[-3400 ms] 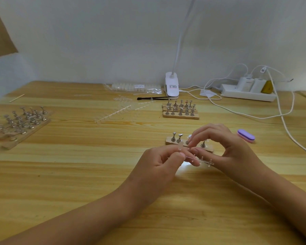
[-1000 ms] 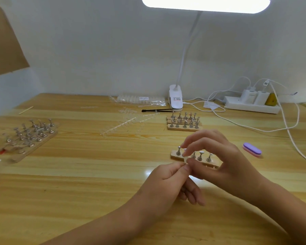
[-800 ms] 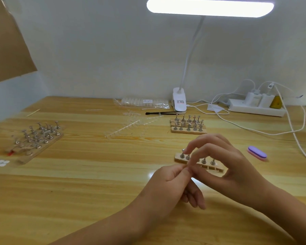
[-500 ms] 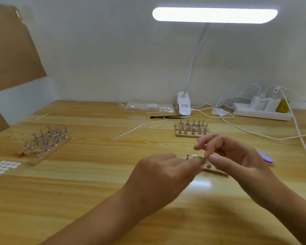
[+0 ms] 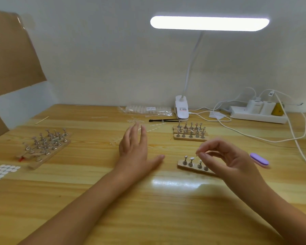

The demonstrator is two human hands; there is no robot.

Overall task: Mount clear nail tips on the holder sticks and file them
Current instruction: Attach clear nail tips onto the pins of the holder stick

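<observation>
A wooden holder strip with several upright metal sticks lies on the table at centre right. My right hand hovers just above it. Its thumb and forefinger are pinched on a small clear nail tip, which is barely visible. My left hand is open with its fingers spread, stretched out over the table toward the clear nail tip strips lying further back. It holds nothing. A purple nail file block lies right of my right hand.
More holder strips are stacked behind, and another cluster sits at the left. White adhesive dots lie at the left edge. A lamp base, black tool, nail tip bag, power strip and cables line the back.
The hands were together in front of the holder strip, working on a tip. They have parted: my left hand swung away to the left and back and opened, while my right hand stayed pinched over the sticks.
</observation>
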